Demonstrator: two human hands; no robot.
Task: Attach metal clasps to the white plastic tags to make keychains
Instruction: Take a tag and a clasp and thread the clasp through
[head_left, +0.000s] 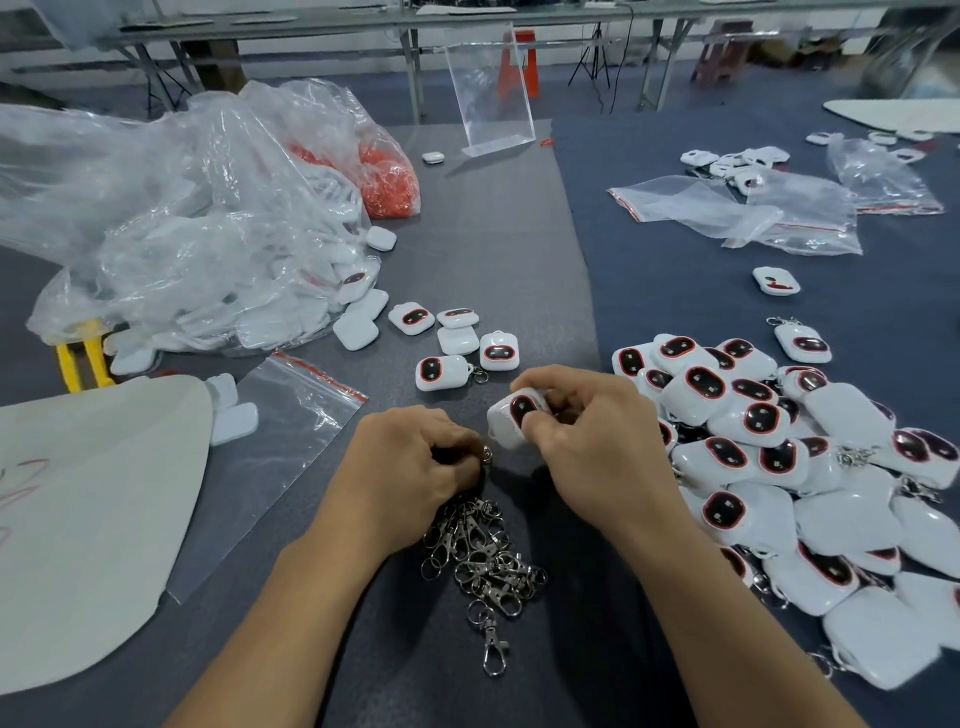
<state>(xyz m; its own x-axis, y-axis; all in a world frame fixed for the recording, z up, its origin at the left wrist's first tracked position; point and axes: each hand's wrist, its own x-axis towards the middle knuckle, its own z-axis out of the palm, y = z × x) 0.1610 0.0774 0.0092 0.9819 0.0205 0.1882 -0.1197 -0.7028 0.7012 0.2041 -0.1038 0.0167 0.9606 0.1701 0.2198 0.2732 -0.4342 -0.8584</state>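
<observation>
right hand (597, 441) grips a white tag (511, 421) | left hand (415, 462) pinches a clasp (487, 456) | finished pile (779, 441) already big on the right | bag of bare tags (208, 270) far left, loads to go

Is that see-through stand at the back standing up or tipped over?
Standing up. The clear stand rests on its flat base, with its sheet rising from it.
</observation>
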